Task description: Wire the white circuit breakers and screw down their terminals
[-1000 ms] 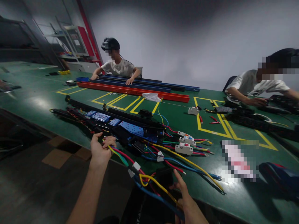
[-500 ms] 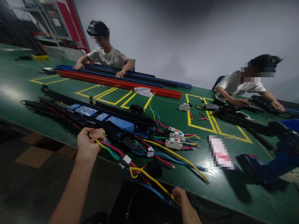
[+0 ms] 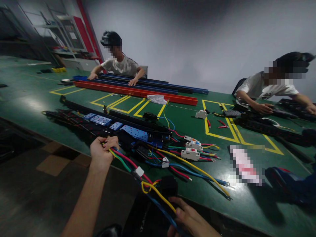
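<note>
My left hand (image 3: pixel 105 149) is closed around a bundle of coloured wires (image 3: pixel 125 162) at the table's near edge. Red, green, yellow and blue strands come out of that fist, with a white tag (image 3: pixel 139 171) on them. Lower down, a yellow wire (image 3: pixel 160 195) makes a small loop around the bundle. My right hand (image 3: pixel 189 219) pinches the yellow wire and a blue wire (image 3: pixel 160 207) beyond the loop; its lower fingers are partly hidden. Just behind the left hand lie black power strips with blue socket blocks (image 3: pixel 134 132).
White circuit breakers (image 3: pixel 190 153) with wire ends lie on the green table (image 3: pixel 181 126). A pixelated pink-white item (image 3: pixel 245 166) and a dark blue tool (image 3: pixel 288 184) are at the right. Orange channel (image 3: pixel 135 92) runs farther back. Two co-workers sit across the table.
The view has shifted, so the scene sits farther right. My right hand has moved up the yellow and blue wires toward the loop. The left hand keeps its grip.
</note>
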`<state>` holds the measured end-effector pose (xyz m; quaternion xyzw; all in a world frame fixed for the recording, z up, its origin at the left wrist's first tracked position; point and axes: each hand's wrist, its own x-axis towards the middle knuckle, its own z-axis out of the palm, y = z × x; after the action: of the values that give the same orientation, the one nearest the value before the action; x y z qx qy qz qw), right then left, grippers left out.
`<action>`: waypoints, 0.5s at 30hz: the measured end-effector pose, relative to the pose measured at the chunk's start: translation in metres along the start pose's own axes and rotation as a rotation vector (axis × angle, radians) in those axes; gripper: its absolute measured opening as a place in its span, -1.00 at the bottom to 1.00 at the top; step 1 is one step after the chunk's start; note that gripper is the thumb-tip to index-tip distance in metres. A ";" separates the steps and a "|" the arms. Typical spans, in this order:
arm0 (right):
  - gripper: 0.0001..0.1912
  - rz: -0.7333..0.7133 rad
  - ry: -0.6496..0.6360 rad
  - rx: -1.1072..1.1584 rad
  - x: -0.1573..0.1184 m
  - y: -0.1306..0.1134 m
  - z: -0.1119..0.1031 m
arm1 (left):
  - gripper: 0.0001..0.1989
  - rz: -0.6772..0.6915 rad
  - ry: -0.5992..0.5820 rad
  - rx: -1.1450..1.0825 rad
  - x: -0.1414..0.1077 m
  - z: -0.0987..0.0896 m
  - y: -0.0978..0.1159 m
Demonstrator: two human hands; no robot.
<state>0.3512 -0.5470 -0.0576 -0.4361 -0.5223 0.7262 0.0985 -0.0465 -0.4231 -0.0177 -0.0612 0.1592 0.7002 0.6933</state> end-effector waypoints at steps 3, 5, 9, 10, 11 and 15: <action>-0.19 0.174 -0.129 0.121 0.021 -0.010 0.005 | -0.71 0.004 -0.018 -0.004 0.001 0.000 0.000; -0.17 0.279 -0.216 0.171 0.038 -0.013 0.009 | -0.71 0.017 -0.029 -0.001 0.002 -0.001 0.000; -0.37 0.152 -0.202 0.149 0.046 -0.026 0.014 | -0.70 0.047 -0.036 0.024 0.001 -0.005 0.000; -0.42 0.104 -0.163 0.128 0.042 -0.031 0.014 | -0.70 0.056 -0.034 0.033 0.000 -0.006 0.000; -0.43 0.082 -0.130 0.105 0.036 -0.037 0.013 | -0.69 0.066 -0.033 0.042 -0.002 -0.008 0.000; -0.45 0.019 0.036 -0.083 0.012 -0.064 -0.002 | -0.69 0.123 -0.025 0.071 -0.006 -0.019 -0.006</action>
<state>0.3258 -0.5112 -0.0101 -0.4579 -0.5458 0.6968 0.0830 -0.0431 -0.4347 -0.0341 -0.0181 0.1789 0.7359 0.6527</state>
